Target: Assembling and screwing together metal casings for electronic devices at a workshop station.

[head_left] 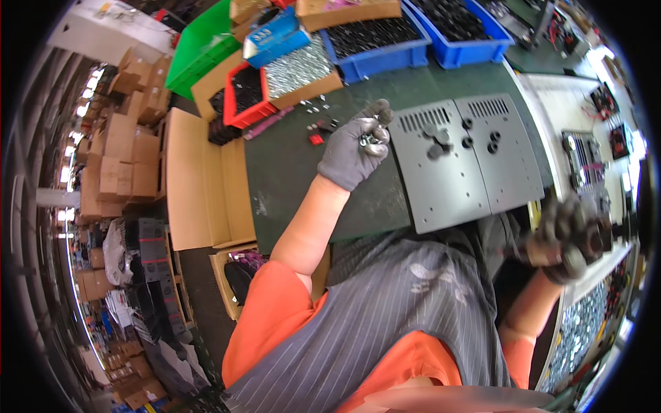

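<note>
My left hand (348, 151), in a grey glove, is curled around several small silvery screws (368, 140) above the dark green tabletop (323, 199). Just right of it lie two grey metal panels (444, 186) side by side, with slotted vents at their far ends and small holes. Several black round rubber feet (436, 141) sit on the panels, some bunched together on the left one. Off the right side of the table, my gloved right hand (566, 224) is closed around a dark tool (596, 239), smeared by motion; its exact kind is unclear.
Along the far edge stand a red bin (249, 117), a carton of silvery screws (299, 69), blue bins (382, 62) of black parts and a green bin (200, 51). An open cardboard box (196, 179) adjoins the table's left side. Loose screws lie near the red bin.
</note>
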Action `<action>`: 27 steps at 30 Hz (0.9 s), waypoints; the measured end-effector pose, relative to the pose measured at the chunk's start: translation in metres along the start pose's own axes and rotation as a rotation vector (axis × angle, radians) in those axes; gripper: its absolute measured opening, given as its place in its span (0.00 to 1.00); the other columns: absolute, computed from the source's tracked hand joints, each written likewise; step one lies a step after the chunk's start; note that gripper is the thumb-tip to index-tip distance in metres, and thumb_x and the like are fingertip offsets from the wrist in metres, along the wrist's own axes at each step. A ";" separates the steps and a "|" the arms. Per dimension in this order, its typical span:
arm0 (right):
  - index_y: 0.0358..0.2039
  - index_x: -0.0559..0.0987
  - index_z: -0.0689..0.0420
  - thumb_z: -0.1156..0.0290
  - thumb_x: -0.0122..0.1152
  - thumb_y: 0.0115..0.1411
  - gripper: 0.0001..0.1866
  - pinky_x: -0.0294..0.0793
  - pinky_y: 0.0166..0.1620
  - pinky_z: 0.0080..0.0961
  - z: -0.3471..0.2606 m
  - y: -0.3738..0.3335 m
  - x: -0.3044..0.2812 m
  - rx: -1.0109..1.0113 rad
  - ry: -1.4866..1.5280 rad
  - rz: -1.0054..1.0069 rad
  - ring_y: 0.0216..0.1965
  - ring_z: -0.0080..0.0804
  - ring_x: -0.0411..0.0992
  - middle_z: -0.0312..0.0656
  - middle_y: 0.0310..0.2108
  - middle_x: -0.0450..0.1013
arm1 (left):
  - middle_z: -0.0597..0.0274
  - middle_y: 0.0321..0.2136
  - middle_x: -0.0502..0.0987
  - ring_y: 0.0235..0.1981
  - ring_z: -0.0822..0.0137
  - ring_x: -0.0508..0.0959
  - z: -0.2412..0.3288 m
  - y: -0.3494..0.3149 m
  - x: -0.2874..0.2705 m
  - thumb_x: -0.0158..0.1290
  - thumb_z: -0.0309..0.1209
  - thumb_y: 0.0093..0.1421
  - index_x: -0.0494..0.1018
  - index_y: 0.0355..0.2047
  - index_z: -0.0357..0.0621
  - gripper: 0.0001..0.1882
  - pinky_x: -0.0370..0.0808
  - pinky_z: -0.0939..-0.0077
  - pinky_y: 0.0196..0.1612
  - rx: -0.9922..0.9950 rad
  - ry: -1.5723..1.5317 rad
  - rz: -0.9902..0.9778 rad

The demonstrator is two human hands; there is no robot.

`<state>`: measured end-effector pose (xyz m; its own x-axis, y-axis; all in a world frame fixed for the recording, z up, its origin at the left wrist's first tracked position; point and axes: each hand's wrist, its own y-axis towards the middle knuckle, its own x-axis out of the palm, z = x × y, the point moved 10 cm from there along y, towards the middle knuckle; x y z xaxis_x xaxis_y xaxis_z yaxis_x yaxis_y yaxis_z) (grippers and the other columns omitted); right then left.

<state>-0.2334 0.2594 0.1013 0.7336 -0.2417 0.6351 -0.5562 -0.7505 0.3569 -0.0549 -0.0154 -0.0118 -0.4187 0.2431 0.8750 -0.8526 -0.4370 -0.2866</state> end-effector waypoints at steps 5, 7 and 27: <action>0.36 0.62 0.51 0.73 0.65 0.41 0.23 0.64 0.33 0.24 0.014 0.041 0.052 -0.177 -0.244 -0.011 0.29 0.28 0.59 0.35 0.29 0.56 | 0.62 0.38 0.74 0.26 0.76 0.71 -0.102 -0.017 0.003 0.43 0.32 0.65 0.67 0.50 0.42 0.15 0.66 0.90 0.20 -0.218 -0.055 0.043; 0.38 0.64 0.52 0.74 0.63 0.44 0.22 0.67 0.35 0.27 0.019 0.052 0.071 -0.195 -0.129 -0.074 0.31 0.30 0.63 0.37 0.30 0.59 | 0.65 0.33 0.73 0.23 0.77 0.68 -0.125 -0.023 0.015 0.46 0.37 0.64 0.68 0.48 0.42 0.16 0.63 0.91 0.17 -0.281 -0.036 -0.050; 0.45 0.67 0.58 0.71 0.56 0.49 0.21 0.66 0.38 0.28 0.024 0.046 0.016 -0.258 0.091 0.127 0.35 0.32 0.63 0.40 0.34 0.63 | 0.68 0.27 0.72 0.23 0.80 0.68 -0.109 -0.018 0.038 0.46 0.40 0.64 0.70 0.45 0.41 0.17 0.63 0.90 0.19 -0.038 0.556 -0.257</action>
<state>-0.2380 0.2064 0.1110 0.6203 -0.2586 0.7405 -0.7308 -0.5336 0.4257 -0.0898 0.0962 -0.0159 -0.2903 0.7566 0.5860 -0.9541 -0.2760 -0.1163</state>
